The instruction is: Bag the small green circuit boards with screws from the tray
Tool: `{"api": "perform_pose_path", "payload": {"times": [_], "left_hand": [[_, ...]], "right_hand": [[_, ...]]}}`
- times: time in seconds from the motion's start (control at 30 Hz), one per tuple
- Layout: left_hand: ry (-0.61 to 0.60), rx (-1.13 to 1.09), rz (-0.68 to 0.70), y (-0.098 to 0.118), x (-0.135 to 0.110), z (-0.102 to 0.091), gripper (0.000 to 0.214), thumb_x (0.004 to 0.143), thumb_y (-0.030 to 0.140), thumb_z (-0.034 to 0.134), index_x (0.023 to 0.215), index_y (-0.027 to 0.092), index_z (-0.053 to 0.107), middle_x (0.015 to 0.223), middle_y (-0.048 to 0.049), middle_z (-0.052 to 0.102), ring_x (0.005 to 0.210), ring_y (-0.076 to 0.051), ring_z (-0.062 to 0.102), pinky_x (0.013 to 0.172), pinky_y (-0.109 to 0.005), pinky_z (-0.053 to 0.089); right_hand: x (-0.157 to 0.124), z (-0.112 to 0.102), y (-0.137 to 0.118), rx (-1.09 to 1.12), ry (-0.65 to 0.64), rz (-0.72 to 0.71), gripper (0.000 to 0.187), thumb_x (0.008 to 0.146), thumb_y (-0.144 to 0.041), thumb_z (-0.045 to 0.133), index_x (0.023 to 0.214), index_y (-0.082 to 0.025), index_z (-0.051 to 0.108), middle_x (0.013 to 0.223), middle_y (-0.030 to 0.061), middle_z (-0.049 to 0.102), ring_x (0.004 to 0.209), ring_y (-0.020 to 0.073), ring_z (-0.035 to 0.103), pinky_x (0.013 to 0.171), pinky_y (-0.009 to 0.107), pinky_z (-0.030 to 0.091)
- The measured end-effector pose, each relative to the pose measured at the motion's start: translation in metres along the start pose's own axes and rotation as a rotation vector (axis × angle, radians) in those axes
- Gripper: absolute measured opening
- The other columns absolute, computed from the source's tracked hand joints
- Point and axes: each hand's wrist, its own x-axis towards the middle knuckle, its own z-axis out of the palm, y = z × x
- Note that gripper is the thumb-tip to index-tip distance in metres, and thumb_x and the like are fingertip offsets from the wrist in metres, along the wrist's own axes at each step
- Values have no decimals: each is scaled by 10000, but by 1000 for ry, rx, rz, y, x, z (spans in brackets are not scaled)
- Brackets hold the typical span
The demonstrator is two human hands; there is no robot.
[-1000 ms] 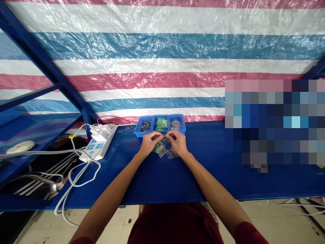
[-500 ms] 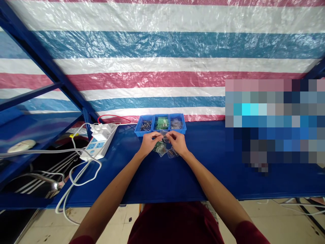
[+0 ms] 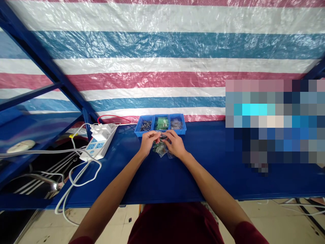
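My left hand (image 3: 148, 141) and my right hand (image 3: 174, 143) meet over a small pile of clear plastic bags (image 3: 160, 148) on the blue table (image 3: 157, 176). Both hands pinch one small clear bag (image 3: 162, 137) between their fingertips, just above the pile. Some bags in the pile hold green parts. Directly behind my hands stands a blue three-compartment tray (image 3: 160, 124), with metal pins on the left, green parts in the middle and clear bags on the right.
A white power strip (image 3: 99, 144) with plugs and white cables lies at the table's left, and a red wire runs behind it. Blue shelf beams rise at the left. A striped tarp hangs behind the table. A blurred patch covers the right side.
My hands have drawn closer together over the pile. The right hand slid left and slightly down; the small bag is now nearly hidden between the fingertips.
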Motion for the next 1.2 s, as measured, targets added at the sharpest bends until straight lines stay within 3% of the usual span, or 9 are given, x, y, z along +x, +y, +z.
{"api": "perform_pose_path", "payload": {"times": [0.1, 0.2, 0.27, 0.37, 0.47, 0.67, 0.87, 1.07, 1.2], "left_hand": [[-31, 21, -32, 0, 0, 1, 367, 787, 475, 638, 616, 155, 578, 477, 24, 494, 434, -95, 446, 448, -234, 354], [113, 153, 56, 0, 1, -1, 358, 808, 486, 612, 652, 166, 570, 507, 27, 498, 471, -97, 470, 466, -223, 361], [156, 217, 126, -1, 2, -4, 317, 804, 491, 610, 813, 175, 623, 683, -11, 621, 641, -137, 584, 542, -222, 421], [18, 253, 159, -4, 5, -7, 383, 800, 502, 603, 992, 174, 653, 954, -72, 689, 888, -204, 639, 695, -260, 486], [-37, 295, 161, -9, 5, -7, 354, 780, 503, 625, 828, 158, 686, 840, -66, 702, 802, -209, 645, 714, -289, 497], [51, 296, 181, -8, 2, -5, 332, 773, 479, 641, 685, 159, 641, 635, -7, 627, 603, -143, 570, 601, -251, 468], [-20, 150, 90, 0, 3, -2, 376, 769, 510, 631, 653, 154, 610, 596, -8, 591, 551, -123, 521, 565, -254, 456], [-46, 94, 60, -2, 3, -1, 369, 779, 499, 631, 646, 156, 608, 593, -9, 583, 547, -123, 524, 559, -261, 460], [-9, 99, 59, -4, 3, 0, 336, 777, 492, 639, 848, 164, 627, 701, -16, 620, 629, -142, 577, 524, -234, 454]], "right_hand": [[2, -1, 0, -23, 87, 22, 263, 944, -299, 422, 1005, -209, 663, 1044, 87, 613, 948, 176, 597, 839, 281, 485], [4, -4, 0, 10, 126, 54, 269, 949, -298, 402, 924, -200, 652, 981, 83, 637, 917, 173, 600, 831, 275, 477], [5, -5, -1, 49, 120, 101, 251, 939, -291, 407, 917, -199, 640, 934, 72, 653, 866, 172, 609, 798, 276, 483], [6, -6, -3, 114, 118, 180, 238, 919, -305, 423, 907, -195, 634, 855, 54, 666, 774, 170, 619, 732, 276, 490], [6, -6, -4, 176, 131, 204, 240, 905, -333, 444, 881, -191, 635, 804, 41, 667, 718, 163, 618, 692, 269, 488], [6, -7, -6, 254, 126, 209, 247, 888, -339, 470, 997, -192, 635, 807, 31, 664, 655, 150, 600, 647, 266, 493], [4, -9, -6, 185, 58, 103, 399, 858, -179, 438, 1231, -234, 567, 1061, 64, 624, 740, 144, 599, 691, 279, 519], [3, -5, -2, 101, 58, 66, 283, 895, -243, 473, 1124, -243, 640, 1089, 66, 609, 814, 153, 599, 780, 287, 510], [4, -5, -2, 118, 116, 63, 234, 917, -307, 475, 982, -211, 678, 977, 69, 634, 854, 165, 599, 773, 272, 496]]}}
